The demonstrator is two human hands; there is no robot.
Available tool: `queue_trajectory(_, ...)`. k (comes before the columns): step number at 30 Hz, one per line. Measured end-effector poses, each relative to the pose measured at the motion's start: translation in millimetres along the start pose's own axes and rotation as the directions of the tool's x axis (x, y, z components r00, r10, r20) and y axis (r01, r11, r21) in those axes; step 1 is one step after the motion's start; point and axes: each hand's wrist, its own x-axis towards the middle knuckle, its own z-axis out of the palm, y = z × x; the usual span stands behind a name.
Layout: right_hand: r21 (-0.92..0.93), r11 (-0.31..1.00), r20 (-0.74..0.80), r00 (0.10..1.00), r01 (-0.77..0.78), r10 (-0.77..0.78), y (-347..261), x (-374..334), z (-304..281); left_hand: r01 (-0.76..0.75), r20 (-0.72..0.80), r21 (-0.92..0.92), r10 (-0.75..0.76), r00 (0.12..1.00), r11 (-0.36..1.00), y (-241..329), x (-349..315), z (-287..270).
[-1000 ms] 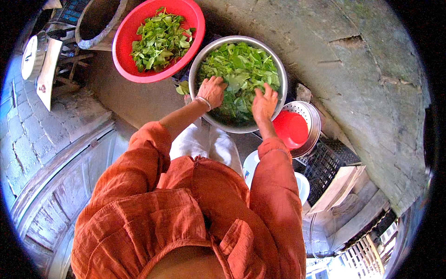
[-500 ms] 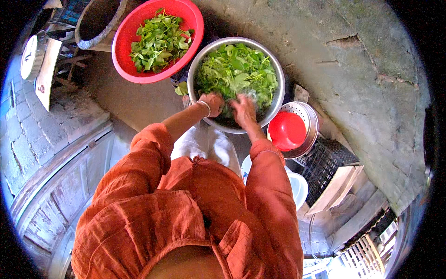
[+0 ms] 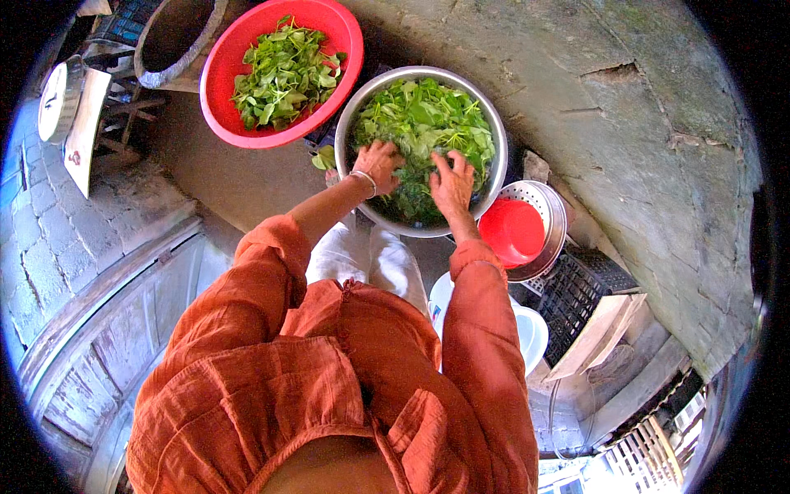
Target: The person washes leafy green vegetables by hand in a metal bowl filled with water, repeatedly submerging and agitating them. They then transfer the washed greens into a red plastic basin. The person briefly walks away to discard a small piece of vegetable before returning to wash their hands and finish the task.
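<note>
Green leafy vegetables [image 3: 428, 115] fill a round metal basin [image 3: 501, 152] in front of me, with water showing among the leaves on the near side. My left hand [image 3: 380, 165] is over the basin's left part, fingers spread on the leaves, a light bracelet at the wrist. At the right side, my right hand [image 3: 453, 183] has its fingers apart and touches the greens. Neither hand is closed round anything that I can see. A red plastic basin [image 3: 216, 99] with more picked leaves [image 3: 284, 74] stands to the left of the metal one.
To the right, a red bowl [image 3: 512, 233] sits in a metal colander [image 3: 547, 198]. Nearer me are white buckets [image 3: 531, 333] and a black plastic crate [image 3: 568, 300]. A large jar-like vessel [image 3: 177, 41] stands far left. A concrete wall [image 3: 658, 165] runs along the right.
Both hands have moved farther from me and their fingers have spread over the leaves. The greens have shifted, with darker wet leaves now showing between the hands.
</note>
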Motion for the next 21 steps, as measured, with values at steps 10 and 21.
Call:
queue_trajectory(10,-0.08,0.997,-0.103,0.995,0.002,-0.011,-13,12,-8,0.065,-0.247,-0.057,-0.077,0.966,0.996,-4,2,16)
queue_trajectory(21,-0.007,1.0,0.073,0.997,0.027,-0.027,-15,21,-2,-0.022,0.137,0.026,0.019,0.99,0.999,1,-11,33)
